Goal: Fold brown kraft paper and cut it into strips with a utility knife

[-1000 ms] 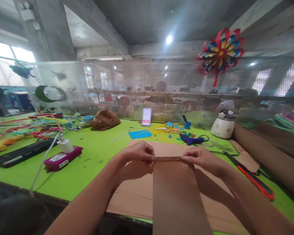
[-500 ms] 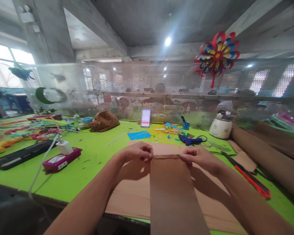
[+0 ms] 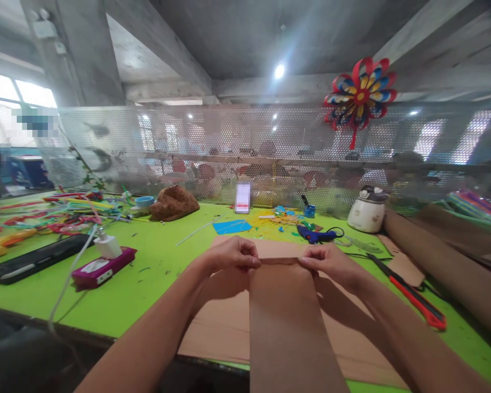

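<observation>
A long strip of brown kraft paper (image 3: 288, 327) runs from the bottom of the view up to both hands. Its far edge is folded over in a narrow band. My left hand (image 3: 238, 255) pinches the left corner of that fold between thumb and fingers. At the right corner, my right hand (image 3: 331, 262) grips the fold the same way. Beneath the strip lies a larger sheet of tan cardboard (image 3: 216, 330), partly shaded by the hands and strip.
A box cutter (image 3: 417, 300) and a blue glue gun (image 3: 317, 233) lie on the right. A purple power strip (image 3: 104, 270) with a white plug sits left. Behind stand a phone (image 3: 243, 197), a brown lump (image 3: 174, 203) and a white jug (image 3: 367, 210). A perforated screen (image 3: 213, 125) backs the green table (image 3: 155, 284).
My left fingers have shifted slightly right along the folded edge, and the fold looks less even. Both hands keep hold of the paper. The view has moved a little.
</observation>
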### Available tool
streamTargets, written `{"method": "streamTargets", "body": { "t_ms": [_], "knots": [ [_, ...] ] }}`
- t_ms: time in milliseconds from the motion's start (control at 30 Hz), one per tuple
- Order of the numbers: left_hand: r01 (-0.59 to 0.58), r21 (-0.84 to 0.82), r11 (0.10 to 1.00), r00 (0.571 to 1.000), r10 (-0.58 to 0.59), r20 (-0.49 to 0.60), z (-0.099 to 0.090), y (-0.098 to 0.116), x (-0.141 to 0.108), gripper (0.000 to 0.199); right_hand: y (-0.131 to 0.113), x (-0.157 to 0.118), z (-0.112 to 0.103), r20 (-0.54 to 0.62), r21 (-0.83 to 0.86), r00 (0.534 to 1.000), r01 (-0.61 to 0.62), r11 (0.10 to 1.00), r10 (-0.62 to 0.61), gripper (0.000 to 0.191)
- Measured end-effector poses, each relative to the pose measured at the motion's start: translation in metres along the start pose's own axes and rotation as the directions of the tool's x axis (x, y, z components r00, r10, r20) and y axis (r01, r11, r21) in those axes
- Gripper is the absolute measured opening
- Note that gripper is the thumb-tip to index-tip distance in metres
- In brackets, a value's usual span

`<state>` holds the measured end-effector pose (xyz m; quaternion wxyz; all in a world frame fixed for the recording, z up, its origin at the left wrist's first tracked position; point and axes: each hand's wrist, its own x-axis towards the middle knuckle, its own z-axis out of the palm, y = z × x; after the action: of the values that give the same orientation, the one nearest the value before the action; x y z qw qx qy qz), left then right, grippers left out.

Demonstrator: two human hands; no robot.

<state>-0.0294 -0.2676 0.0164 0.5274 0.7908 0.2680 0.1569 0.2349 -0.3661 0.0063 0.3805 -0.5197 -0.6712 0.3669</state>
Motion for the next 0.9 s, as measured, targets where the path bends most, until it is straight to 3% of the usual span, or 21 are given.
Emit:
{"method": "streamTargets", "body": {
  "t_ms": [467,733,900],
  "knots": [
    [-0.041,-0.064,0.997,0.999,0.040,-0.016,0.009,0.000,0.000,0.032,-0.005,0.000,0.017,-0.024,0.078,0.999,-0.020,0.997,0.022,0.037],
    [0.005,-0.059,0.998,0.999,-0.003,0.044,0.008,-0.007,0.001,0.035,0.000,0.004,0.025,-0.104,0.182,0.992,-0.055,0.982,0.075,0.037],
    [-0.059,-0.073,0.996,0.998,0.057,-0.029,0.012,-0.003,0.002,0.038,-0.003,-0.003,0.036,-0.149,0.302,0.982,-0.068,0.951,0.117,0.035]
  ]
}}
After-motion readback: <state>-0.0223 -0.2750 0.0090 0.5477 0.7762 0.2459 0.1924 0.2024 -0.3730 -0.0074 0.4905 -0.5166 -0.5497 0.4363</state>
